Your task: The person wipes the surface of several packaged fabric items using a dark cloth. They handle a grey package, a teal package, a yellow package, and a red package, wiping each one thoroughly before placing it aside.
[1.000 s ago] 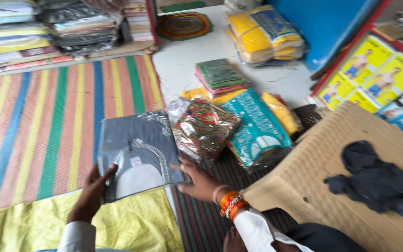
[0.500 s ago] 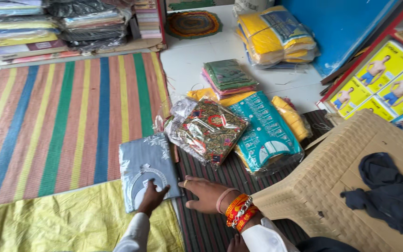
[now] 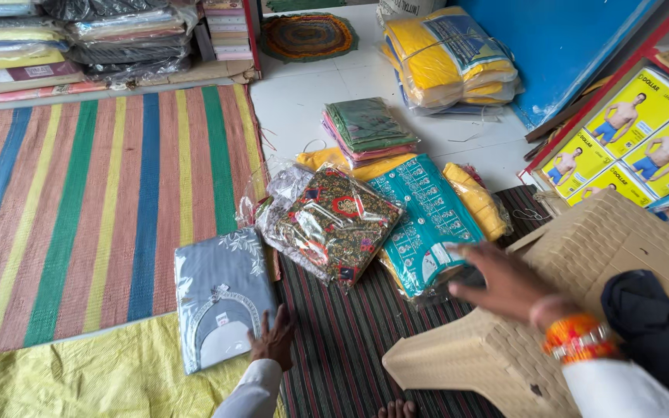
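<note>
Our right hand has lifted off the mat, fingers loose, toward the teal packet at 1 o'clock; left hand stays flat, open, touching the grey packet.

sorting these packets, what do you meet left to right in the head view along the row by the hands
grey embroidered garment packet → left hand → dark floral-print packet in clear plastic → teal printed packet → right hand → beige woven-pattern plastic stool
</note>
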